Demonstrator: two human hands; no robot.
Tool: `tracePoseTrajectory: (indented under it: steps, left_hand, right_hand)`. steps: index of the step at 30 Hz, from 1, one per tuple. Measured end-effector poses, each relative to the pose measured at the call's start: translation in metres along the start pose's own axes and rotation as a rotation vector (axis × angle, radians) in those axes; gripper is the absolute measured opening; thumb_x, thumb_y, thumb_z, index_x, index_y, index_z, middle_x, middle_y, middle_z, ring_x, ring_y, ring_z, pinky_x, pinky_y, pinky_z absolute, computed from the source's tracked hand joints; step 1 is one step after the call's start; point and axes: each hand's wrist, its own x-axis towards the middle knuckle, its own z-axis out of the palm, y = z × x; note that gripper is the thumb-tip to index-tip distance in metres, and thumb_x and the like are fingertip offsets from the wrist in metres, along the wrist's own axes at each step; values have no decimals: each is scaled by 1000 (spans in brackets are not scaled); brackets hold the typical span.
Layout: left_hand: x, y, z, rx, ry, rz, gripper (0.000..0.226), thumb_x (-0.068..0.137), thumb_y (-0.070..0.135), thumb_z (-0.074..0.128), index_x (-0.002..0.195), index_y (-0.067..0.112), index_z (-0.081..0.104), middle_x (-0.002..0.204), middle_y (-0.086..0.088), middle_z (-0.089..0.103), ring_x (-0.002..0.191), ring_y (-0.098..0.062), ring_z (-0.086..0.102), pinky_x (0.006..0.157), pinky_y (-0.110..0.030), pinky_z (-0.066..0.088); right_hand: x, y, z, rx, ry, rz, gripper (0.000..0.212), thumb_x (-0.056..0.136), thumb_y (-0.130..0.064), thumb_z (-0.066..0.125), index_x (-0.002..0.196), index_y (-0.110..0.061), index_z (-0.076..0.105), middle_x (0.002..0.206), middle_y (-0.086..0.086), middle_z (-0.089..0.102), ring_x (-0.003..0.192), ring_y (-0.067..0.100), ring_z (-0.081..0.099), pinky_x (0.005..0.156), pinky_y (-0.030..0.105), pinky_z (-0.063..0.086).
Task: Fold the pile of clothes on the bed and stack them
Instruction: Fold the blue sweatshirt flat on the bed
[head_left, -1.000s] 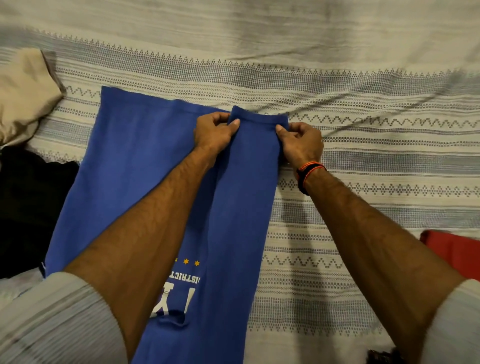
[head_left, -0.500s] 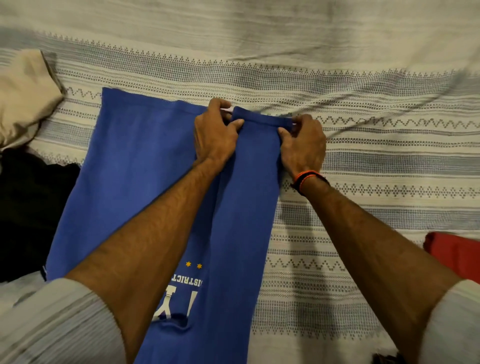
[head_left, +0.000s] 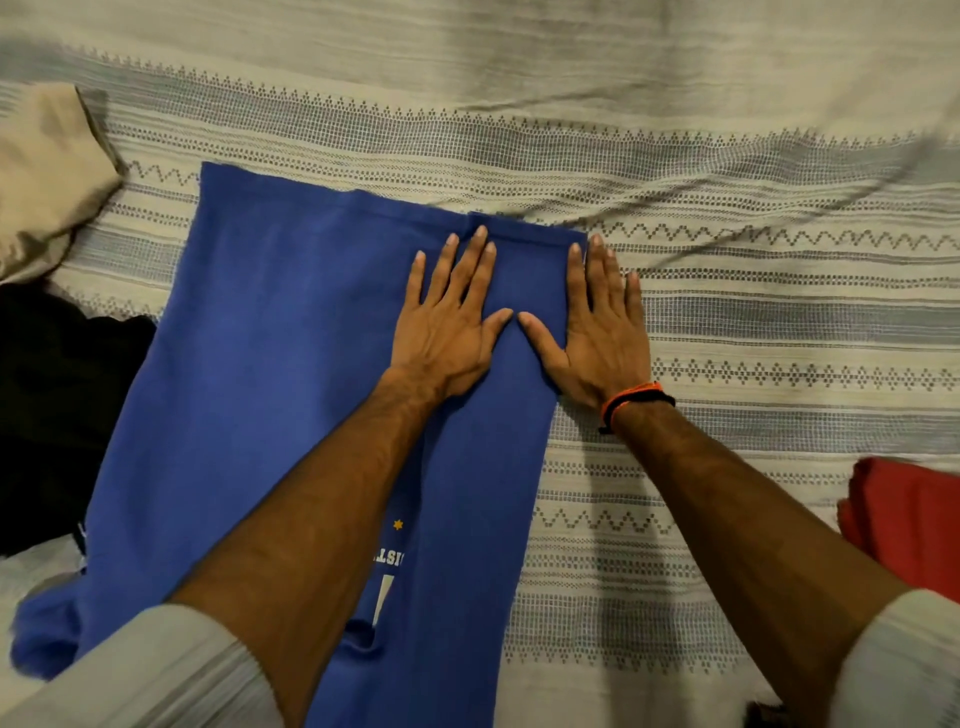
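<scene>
A striped woven bedspread (head_left: 727, 322) covers the bed. On it lies a blue T-shirt (head_left: 260, 364), its right side folded inward. The left hand (head_left: 447, 332) and right hand (head_left: 597, 338) press flat on that fold, fingers spread, thumbs nearly touching.

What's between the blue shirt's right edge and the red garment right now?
Only bare striped bedspread lies between the blue T-shirt and the red garment, crossed by the right forearm, in the head view.
</scene>
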Motion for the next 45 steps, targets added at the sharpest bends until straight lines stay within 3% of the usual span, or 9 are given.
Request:
tracePoseTrajectory:
  steps: [4,8,14,18,23,28,34,41,45]
  left_hand:
    - [3,0,-12,-12,-135,-10,72,99,57,12,156,17,-10,163,3,-17,150,-19,-17,121,-49,-9]
    - [-2,2,-43,-57,-256,-21,79,101,52,34,156,12,-8,163,-1,-16,151,-25,-9,122,-50,2]
    - [-71,16,-74,-181,-269,-127,84,97,43,53,156,7,4,164,-9,-6,150,-29,8,121,-45,15]
    - [-131,24,-84,-350,-290,-302,79,96,41,56,154,4,16,163,-16,8,147,-34,17,119,-45,22]
    - [-213,24,-96,-548,-177,-538,70,92,36,64,146,3,34,151,-19,36,138,-36,36,113,-44,30]
    - [-295,21,-111,-672,-52,-762,63,90,35,67,141,6,43,141,-16,49,132,-31,44,107,-34,33]
    - [-391,-1,-115,-780,101,-1014,55,92,33,66,136,5,48,139,-14,53,129,-30,48,104,-32,34]
    - [-470,-59,-90,-930,151,-1267,50,94,33,63,135,7,49,134,-13,57,122,-31,54,100,-36,44]
    - [-473,-99,-74,-994,185,-1339,46,94,31,62,132,6,51,131,-13,59,119,-31,57,100,-36,46]
  right_hand:
    - [3,-2,-9,-12,-107,28,96,87,-77,12,157,-15,-6,165,9,-9,152,23,-8,123,46,-7]
    - [-2,-12,-37,-5,-212,13,91,96,-65,30,156,-8,-9,164,13,-11,152,27,-9,123,46,-3]
    - [-50,-39,-83,72,-266,-125,79,99,-42,49,156,-4,11,163,17,13,150,32,16,121,44,22]
    - [-89,-63,-111,149,-282,-144,72,96,-32,58,152,-3,23,158,18,26,144,34,27,117,43,30]
    - [-135,-91,-133,184,-339,-234,65,95,-28,59,148,-3,30,149,19,39,135,35,38,110,42,36]
    - [-177,-124,-139,234,-417,-306,61,93,-22,62,145,-3,36,145,18,44,133,34,42,110,41,36]
    - [-216,-188,-119,255,-508,-423,48,89,-18,65,132,-6,50,132,14,57,119,33,56,98,41,47]
    - [-235,-286,-76,247,-613,-540,46,90,-17,68,132,-7,53,133,10,59,121,29,56,102,43,48]
    - [-221,-334,-50,211,-648,-574,43,93,-18,65,133,-8,53,133,10,59,121,27,57,103,43,48]
